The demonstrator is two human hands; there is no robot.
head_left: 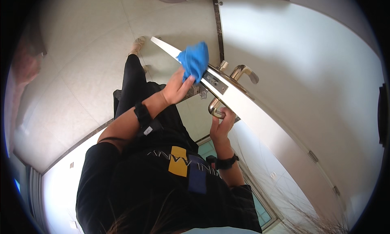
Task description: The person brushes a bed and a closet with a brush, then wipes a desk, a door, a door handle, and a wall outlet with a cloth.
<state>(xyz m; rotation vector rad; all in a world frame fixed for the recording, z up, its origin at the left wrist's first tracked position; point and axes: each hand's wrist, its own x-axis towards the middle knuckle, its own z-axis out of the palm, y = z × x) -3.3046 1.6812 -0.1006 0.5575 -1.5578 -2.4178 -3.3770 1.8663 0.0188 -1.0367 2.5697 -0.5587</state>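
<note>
A bright blue cloth (196, 60) is bunched in my left hand (175, 89), its fingers closed around the lower part. The cloth lies against the narrow edge of a white door (254, 114), just above the metal lock plate (215, 83). On the near side of the door, my right hand (223, 126) is wrapped round a shiny lever handle (213, 108). Another lever handle (245, 72) sticks out from the far side, with a small metal knob (223, 65) beside it. The cloth hides part of the door's edge.
Pale tiles cover the floor (89, 43), where my foot in a light shoe (139, 42) stands. Metal hinges (313, 155) join the door at the lower right. A grey curtain (34, 189) hangs at the lower left. Near the left rim is a blurred shape.
</note>
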